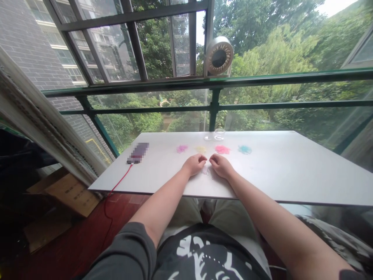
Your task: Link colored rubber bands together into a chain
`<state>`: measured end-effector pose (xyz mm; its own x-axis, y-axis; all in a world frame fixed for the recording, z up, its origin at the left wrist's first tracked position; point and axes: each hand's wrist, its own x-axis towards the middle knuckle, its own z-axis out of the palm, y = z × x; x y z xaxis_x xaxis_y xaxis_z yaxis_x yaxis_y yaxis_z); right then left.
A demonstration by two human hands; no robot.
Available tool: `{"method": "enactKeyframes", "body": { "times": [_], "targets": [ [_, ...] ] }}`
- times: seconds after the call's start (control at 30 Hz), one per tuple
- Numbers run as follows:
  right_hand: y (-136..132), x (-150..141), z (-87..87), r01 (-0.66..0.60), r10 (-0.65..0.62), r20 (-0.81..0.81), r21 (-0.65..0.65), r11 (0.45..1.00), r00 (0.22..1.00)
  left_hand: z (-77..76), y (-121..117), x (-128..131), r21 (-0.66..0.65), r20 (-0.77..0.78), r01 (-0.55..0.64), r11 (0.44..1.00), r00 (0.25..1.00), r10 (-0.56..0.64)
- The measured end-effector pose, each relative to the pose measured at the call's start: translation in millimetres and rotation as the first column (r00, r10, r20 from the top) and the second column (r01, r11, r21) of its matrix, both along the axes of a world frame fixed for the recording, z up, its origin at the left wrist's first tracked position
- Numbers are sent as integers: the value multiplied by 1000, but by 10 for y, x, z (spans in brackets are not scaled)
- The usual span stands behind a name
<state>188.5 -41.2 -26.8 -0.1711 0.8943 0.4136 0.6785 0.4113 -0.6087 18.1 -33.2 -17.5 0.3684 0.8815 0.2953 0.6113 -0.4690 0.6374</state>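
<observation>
My left hand [196,165] and my right hand [220,166] rest close together at the middle of the white table [291,167]. Each has thumb and fingers pinched, with fingertips nearly meeting. Whatever they pinch is too small to make out. A thin, pale lilac strand [205,170] shows just below the fingertips. Beyond the hands lie small heaps of tiny pieces in a row: a purple heap [182,148], a yellow heap [201,149], a pink heap [222,149] and a teal heap [245,149]. Single pieces cannot be told apart.
A clear cup [219,134] stands at the table's back edge, beside a clear lid-like disc [208,138]. To the left lies a blurred-out phone [138,152] with a red cable [120,179] running off the edge. A round white fan [220,56] sits above the green railing [276,80].
</observation>
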Motion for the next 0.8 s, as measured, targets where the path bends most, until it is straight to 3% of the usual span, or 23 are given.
{"method": "enactKeyframes", "body": {
  "times": [0.8],
  "targets": [
    [-34,-12,36,16,-16,-4,-17,1000,1000,65,-38,8,-23,-31,-23,999,999,22]
  ]
}}
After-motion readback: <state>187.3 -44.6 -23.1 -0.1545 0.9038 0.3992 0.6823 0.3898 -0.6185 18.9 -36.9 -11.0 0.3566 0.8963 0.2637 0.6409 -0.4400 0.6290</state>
